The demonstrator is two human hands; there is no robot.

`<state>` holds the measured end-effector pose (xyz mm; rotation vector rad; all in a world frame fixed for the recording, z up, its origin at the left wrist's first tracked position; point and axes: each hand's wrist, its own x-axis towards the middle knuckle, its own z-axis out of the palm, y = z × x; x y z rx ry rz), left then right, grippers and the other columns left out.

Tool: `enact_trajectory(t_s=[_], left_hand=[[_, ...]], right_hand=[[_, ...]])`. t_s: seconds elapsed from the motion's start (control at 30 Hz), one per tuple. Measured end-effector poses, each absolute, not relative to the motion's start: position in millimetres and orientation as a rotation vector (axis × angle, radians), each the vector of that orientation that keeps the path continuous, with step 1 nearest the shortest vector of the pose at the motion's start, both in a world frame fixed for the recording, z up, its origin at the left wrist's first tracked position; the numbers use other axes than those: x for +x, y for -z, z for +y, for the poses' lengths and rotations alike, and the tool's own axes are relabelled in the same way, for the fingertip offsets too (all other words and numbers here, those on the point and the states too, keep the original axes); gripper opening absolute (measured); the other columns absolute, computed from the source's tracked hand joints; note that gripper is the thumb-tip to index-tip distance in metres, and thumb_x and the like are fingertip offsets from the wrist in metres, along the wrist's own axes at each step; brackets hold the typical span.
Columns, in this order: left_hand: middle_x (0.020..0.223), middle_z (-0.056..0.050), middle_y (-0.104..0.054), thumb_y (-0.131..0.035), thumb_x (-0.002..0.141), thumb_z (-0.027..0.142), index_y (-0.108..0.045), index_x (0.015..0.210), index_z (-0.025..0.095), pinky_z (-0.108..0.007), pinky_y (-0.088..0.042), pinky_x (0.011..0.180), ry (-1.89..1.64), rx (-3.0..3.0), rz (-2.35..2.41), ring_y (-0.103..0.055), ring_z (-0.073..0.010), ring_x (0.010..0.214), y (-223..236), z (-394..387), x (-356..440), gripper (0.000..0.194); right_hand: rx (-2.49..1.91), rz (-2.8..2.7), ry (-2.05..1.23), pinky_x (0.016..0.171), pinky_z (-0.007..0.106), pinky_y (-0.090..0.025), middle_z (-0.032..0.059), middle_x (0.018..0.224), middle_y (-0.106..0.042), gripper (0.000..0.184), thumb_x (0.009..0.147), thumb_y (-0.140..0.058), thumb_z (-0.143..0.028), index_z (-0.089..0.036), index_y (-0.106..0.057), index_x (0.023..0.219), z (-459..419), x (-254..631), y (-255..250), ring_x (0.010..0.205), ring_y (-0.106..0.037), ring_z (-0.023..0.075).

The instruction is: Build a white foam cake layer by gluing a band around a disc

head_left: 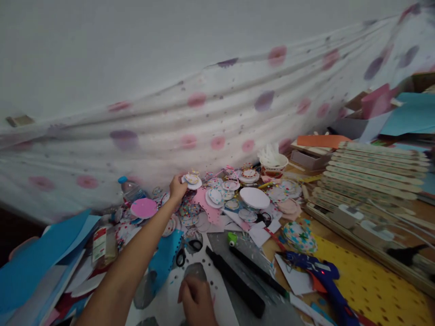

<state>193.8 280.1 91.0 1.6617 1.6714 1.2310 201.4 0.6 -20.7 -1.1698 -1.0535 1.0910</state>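
Note:
My left hand (178, 186) reaches far forward over the pile, its fingers pinched on the edge of a small stack of white paper discs (192, 182) with a yellowish patterned top. Below it spreads a heap of dotted paper circles (190, 209), with a pink dotted paper piece (208, 207) beside them. Close to me, my right hand (197, 299) is curled over a white sheet with dark holes (170, 294); whatever its fingers hold, if anything, is hidden. Black-handled scissors (189, 250) lie just ahead of it.
A blue glue gun (314, 265) with a red light lies at right on yellow dotted paper (377, 280). Black-handled tools (234, 280) rest on a grey mat (251, 240). A power strip (353, 235), a bottle (132, 189), a paper cup (273, 167) and blue sheets (44, 258) stand around.

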Motion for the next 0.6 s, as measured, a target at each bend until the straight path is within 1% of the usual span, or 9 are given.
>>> enact_trajectory(t_s=[0.1,0.23,0.47,0.53,0.57,0.6], left_hand=[[0.119,-0.009,-0.058,-0.057,0.09,0.03,-0.055,0.119,0.016,-0.043,-0.053,0.084,-1.117,1.76,1.791,-0.061,-0.0223,0.1,-89.1,280.6,173.9,0.032],[0.119,-0.009,-0.059,-0.057,0.09,0.03,-0.055,0.119,0.016,-0.043,-0.053,0.083,-1.027,1.826,1.9,-0.061,-0.0223,0.1,-88.0,282.0,154.8,0.032],[0.12,-0.009,-0.058,-0.056,0.09,0.031,-0.055,0.118,0.017,-0.042,-0.053,0.084,-1.052,1.955,1.906,-0.061,-0.0216,0.1,-91.9,275.9,151.0,0.031],[0.122,-0.01,-0.056,-0.056,0.09,0.03,-0.054,0.119,0.017,-0.046,-0.05,0.088,-1.1,2.038,1.869,-0.058,-0.0238,0.105,-96.2,265.0,158.6,0.032],[0.124,-0.011,-0.055,-0.056,0.09,0.027,-0.054,0.12,0.016,-0.048,-0.047,0.093,-1.121,2.093,1.836,-0.055,-0.0256,0.11,-98.7,257.5,164.6,0.032],[0.125,-0.013,-0.053,-0.054,0.089,0.02,-0.053,0.12,0.014,-0.051,-0.041,0.099,-1.134,2.157,1.785,-0.05,-0.0284,0.117,-101.2,248.5,172.3,0.032]], right_hand=[[-1.164,-1.036,-1.095,0.045,0.024,-0.02,-0.0057,0.044,-0.031,0.029,0.077,-0.042,-0.021,-0.021,-0.039,0.048,0.5,199.8,21.8,0.043,-0.038,0.0102],[-1.15,-1.028,-1.115,0.045,0.023,-0.023,-0.0047,0.045,-0.035,0.029,0.077,-0.04,-0.022,-0.021,-0.04,0.048,-1.5,201.2,19.4,0.045,-0.041,0.0107],[-1.155,-1.033,-1.185,0.046,0.023,-0.024,-0.0042,0.046,-0.036,0.025,0.075,-0.041,-0.021,-0.02,-0.041,0.049,-5.3,212.0,7.1,0.046,-0.04,0.0111],[-1.155,-1.041,-1.204,0.046,0.023,-0.024,-0.0041,0.047,-0.036,0.025,0.075,-0.04,-0.023,-0.02,-0.042,0.05,-5.8,214.7,3.4,0.046,-0.04,0.0112],[-1.154,-1.044,-1.211,0.046,0.023,-0.024,-0.004,0.047,-0.036,0.025,0.075,-0.04,-0.023,-0.02,-0.042,0.05,-6.0,215.7,2.0,0.046,-0.04,0.0112],[-1.155,-1.045,-1.215,0.046,0.023,-0.024,-0.0039,0.047,-0.037,0.025,0.075,-0.039,-0.024,-0.02,-0.042,0.05,-6.2,216.4,0.9,0.046,-0.04,0.0112]])
